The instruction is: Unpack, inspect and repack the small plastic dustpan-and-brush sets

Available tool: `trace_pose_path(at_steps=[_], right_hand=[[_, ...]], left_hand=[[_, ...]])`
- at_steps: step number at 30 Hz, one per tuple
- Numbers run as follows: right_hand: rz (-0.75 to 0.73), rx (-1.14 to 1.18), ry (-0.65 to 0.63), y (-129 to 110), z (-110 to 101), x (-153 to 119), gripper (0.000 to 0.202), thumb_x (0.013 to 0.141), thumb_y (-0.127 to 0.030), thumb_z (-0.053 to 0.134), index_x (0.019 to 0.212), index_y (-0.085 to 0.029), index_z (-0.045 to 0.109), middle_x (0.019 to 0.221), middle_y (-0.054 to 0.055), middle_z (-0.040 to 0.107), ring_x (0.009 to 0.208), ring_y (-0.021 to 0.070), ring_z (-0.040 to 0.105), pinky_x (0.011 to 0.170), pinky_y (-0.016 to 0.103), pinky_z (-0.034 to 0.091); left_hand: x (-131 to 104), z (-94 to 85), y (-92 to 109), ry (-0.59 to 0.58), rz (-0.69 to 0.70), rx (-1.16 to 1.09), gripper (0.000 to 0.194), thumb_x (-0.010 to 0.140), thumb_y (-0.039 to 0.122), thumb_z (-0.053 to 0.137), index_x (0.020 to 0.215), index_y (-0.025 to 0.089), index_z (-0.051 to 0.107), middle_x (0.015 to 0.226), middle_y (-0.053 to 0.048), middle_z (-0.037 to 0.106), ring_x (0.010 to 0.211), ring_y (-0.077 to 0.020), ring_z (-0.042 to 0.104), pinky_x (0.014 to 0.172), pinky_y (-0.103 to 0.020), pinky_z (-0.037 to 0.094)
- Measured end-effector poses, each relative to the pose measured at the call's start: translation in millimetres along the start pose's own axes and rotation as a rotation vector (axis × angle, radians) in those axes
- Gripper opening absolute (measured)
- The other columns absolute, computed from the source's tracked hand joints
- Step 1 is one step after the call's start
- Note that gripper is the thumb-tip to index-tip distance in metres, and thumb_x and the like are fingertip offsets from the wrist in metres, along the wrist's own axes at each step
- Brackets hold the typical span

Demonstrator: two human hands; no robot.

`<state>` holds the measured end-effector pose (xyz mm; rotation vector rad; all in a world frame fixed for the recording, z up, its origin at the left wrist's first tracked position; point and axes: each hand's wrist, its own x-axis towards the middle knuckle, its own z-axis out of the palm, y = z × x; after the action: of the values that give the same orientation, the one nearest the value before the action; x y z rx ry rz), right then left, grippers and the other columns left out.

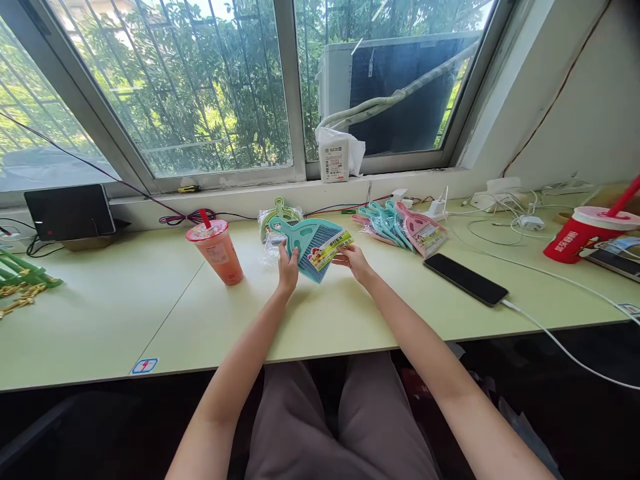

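A small teal dustpan (301, 235) with a brush set into it is held tilted above the table. My left hand (289, 265) grips its left edge near the handle, thumb on the front. With fingers closed, my right hand (356, 262) pinches the right end of the printed label (327, 251) on the dustpan. Just behind lies a green dustpan set (281, 212) with clear plastic wrap. Farther right, several teal dustpan sets (387, 220) and a pink dustpan set (417, 225) lie in a row.
An orange drink cup (220, 255) with a red straw stands left of my hands. A black phone (466, 279) on a white cable and a red cup (575, 235) are to the right. A tablet (71, 212) stands at back left, a white box (334, 160) on the sill.
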<state>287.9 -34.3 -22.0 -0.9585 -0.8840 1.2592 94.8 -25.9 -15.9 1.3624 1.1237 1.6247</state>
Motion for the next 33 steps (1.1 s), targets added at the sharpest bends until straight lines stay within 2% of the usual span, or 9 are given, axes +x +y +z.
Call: trace_pose_path(at_steps=[2,5,8,11,14,16,21,26,33], right_hand=[[0.024,-0.047,0.054,-1.0,-3.3,2.1,0.010,0.083,-0.025,0.069,0.086,-0.016,0.065,0.084,0.007,0.074,0.067,0.0180,0.072,0.060,0.029,0.059],[0.012,-0.043,0.272,-2.6,-19.9,9.2,0.016,0.091,-0.034,0.059,0.090,-0.018,0.063,0.087,0.007,0.075,0.062,0.0152,0.071,0.049,0.022,0.051],[0.047,0.021,0.450,-5.9,-43.8,17.9,0.041,0.098,-0.050,0.037,0.090,-0.019,0.063,0.082,0.008,0.074,0.058,0.0132,0.068,0.044,0.020,0.043],[0.123,0.052,0.397,-10.7,-57.4,22.1,0.063,0.095,-0.064,0.024,0.085,-0.017,0.066,0.076,0.013,0.073,0.059,0.0164,0.066,0.044,0.023,0.044],[0.178,-0.031,0.224,-14.2,-47.1,16.2,0.060,0.091,-0.065,0.038,0.079,-0.015,0.069,0.076,0.014,0.072,0.052,0.0143,0.059,0.041,0.023,0.039],[0.086,-0.163,0.166,-14.9,-28.4,5.9,0.048,0.089,-0.057,0.048,0.079,-0.015,0.070,0.073,0.010,0.070,0.046,0.0106,0.051,0.042,0.023,0.036],[-0.509,-0.602,0.066,-8.0,23.1,-28.9,0.024,0.080,-0.042,0.069,0.098,-0.026,0.071,0.077,0.000,0.068,0.058,0.0132,0.054,0.065,0.025,0.046],[-0.587,-0.731,0.096,0.9,37.0,-40.9,0.016,0.079,-0.036,0.069,0.091,-0.026,0.064,0.081,0.000,0.065,0.068,0.0166,0.057,0.073,0.028,0.046],[-0.627,-0.696,0.191,0.2,25.1,-26.0,0.029,0.083,-0.049,0.060,0.090,-0.021,0.059,0.082,0.002,0.063,0.062,0.0150,0.052,0.066,0.030,0.045]], left_hand=[[-1.3,-4.2,4.6,0.086,0.027,0.026,0.029,0.092,0.032,0.057,0.120,0.024,0.053,0.109,-0.006,0.065,0.112,-0.0220,0.059,0.092,-0.028,0.046],[-4.3,-8.4,11.5,0.187,0.089,0.062,0.028,0.096,0.037,0.050,0.120,0.025,0.052,0.104,-0.005,0.065,0.101,-0.0197,0.062,0.086,-0.027,0.047],[-8.6,-8.7,16.7,0.264,0.157,0.072,0.028,0.098,0.039,0.045,0.123,0.027,0.049,0.108,-0.005,0.064,0.099,-0.0177,0.061,0.085,-0.026,0.046],[-11.6,-7.7,19.9,0.287,0.194,0.070,0.029,0.099,0.039,0.042,0.125,0.027,0.047,0.109,-0.005,0.063,0.098,-0.0171,0.061,0.084,-0.025,0.046],[-13.3,-7.1,20.4,0.274,0.224,0.074,0.029,0.099,0.038,0.040,0.125,0.027,0.045,0.113,-0.006,0.062,0.095,-0.0161,0.061,0.084,-0.025,0.045],[-15.2,-6.4,19.4,0.231,0.207,0.084,0.030,0.099,0.037,0.041,0.127,0.028,0.045,0.113,-0.006,0.062,0.093,-0.0162,0.061,0.083,-0.025,0.046],[-27.3,-0.8,16.9,-0.079,0.166,0.226,0.035,0.094,0.033,0.054,0.128,0.027,0.050,0.114,-0.007,0.065,0.097,-0.0209,0.063,0.081,-0.026,0.047],[-35.9,4.8,15.9,-0.284,0.360,0.356,0.035,0.090,0.030,0.060,0.125,0.026,0.058,0.122,-0.009,0.065,0.111,-0.0247,0.061,0.087,-0.027,0.046],[-34.0,5.3,9.6,-0.256,0.604,0.655,0.041,0.101,0.039,0.034,0.135,0.021,0.048,0.122,-0.011,0.065,0.102,-0.0230,0.065,0.076,-0.031,0.049]])
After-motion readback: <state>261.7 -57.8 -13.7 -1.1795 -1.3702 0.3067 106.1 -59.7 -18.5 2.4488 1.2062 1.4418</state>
